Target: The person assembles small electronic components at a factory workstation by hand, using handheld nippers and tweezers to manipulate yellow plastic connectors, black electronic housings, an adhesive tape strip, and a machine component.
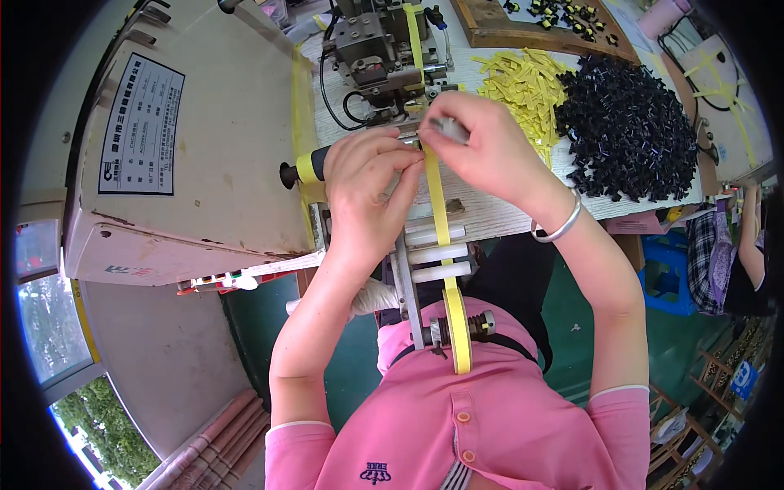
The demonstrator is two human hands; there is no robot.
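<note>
Both my hands meet over the worktable, just in front of a dark metal machine head (367, 53). My left hand (363, 184) has its fingertips pinched together beside a yellow tape (437, 196); what lies between them is too small to make out. From the right, my right hand (482, 143) closes around a small grey, metallic-looking object (451, 129), its fingertips close to the left ones. The tape rises from a yellow roll (459, 331) at my waist, passes white rollers (438, 254) and runs under my hands toward the machine.
A large beige machine cabinet (229, 106) stands at the left. On the right of the table lie a heap of yellow strips (523, 90) and a pile of small black parts (629, 126). A wooden tray (482, 28) sits behind. A blue stool (668, 273) and another person (727, 253) are further right.
</note>
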